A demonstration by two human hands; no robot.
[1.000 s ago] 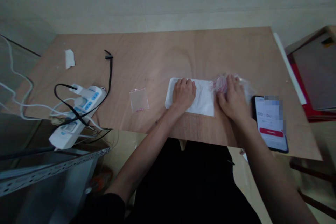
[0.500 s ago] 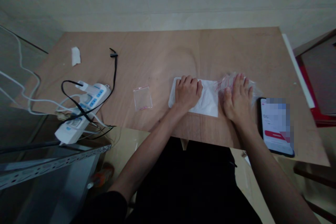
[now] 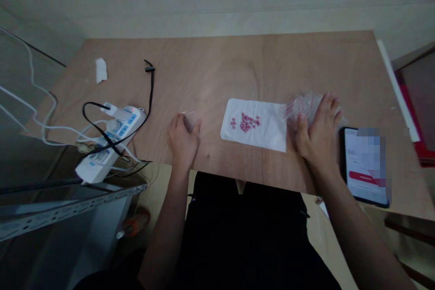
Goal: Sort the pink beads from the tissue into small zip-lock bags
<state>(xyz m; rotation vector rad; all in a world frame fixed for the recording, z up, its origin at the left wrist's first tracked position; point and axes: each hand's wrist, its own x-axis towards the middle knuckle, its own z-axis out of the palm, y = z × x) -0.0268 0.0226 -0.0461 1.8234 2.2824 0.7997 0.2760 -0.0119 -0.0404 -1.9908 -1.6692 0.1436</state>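
Note:
My left hand [image 3: 183, 141] rests over a small clear zip bag [image 3: 190, 118] left of the white sheet. Its thumb and fingers lie apart at either side of the bag, and most of the bag is hidden under the hand. My right hand [image 3: 319, 133] lies flat with its fingers spread on a heap of clear plastic bags [image 3: 302, 105] with red zip lines. Between the hands is the white sheet [image 3: 272, 129], with several small pink beads [image 3: 249, 122] clustered on its left half.
A phone [image 3: 365, 167] with a lit screen lies right of my right hand. At the left, a white power strip [image 3: 112, 145] carries plugs and tangled cables, with a black cable [image 3: 151, 88] reaching up the table. A white paper scrap [image 3: 101, 70] lies at the back left.
My left hand has moved left off the white sheet onto the small zip bag, uncovering the pink beads. My right hand stays on the plastic bags. The view has shifted slightly.

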